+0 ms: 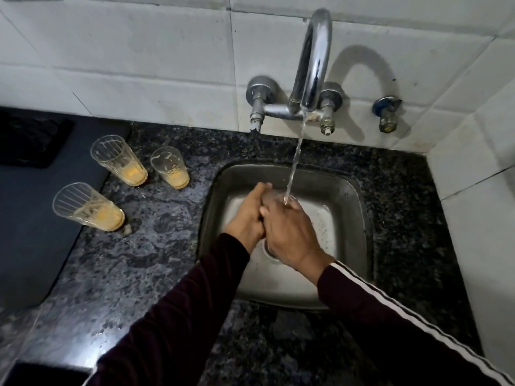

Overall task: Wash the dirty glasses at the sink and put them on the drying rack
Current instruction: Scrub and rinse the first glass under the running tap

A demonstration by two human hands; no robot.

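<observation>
A speckled dark granite counter fills most of the view, backed by white wall tiles. Set into it on the right is a square steel sink, and above that a chrome wall faucet pours a thin stream of water down into the basin. A dark mat lies along the counter's left edge. Over the sink, the person's left hand and right hand meet, both curled around a clear glass held under the stream, mostly hidden by the fingers. Both arms wear dark maroon sleeves, the right one with white stripes. Left of the sink, three dirty ribbed glasses with yellow residue stand on the counter: one at the back left, a shorter one just beside it, and one nearer at the mat's edge.
</observation>
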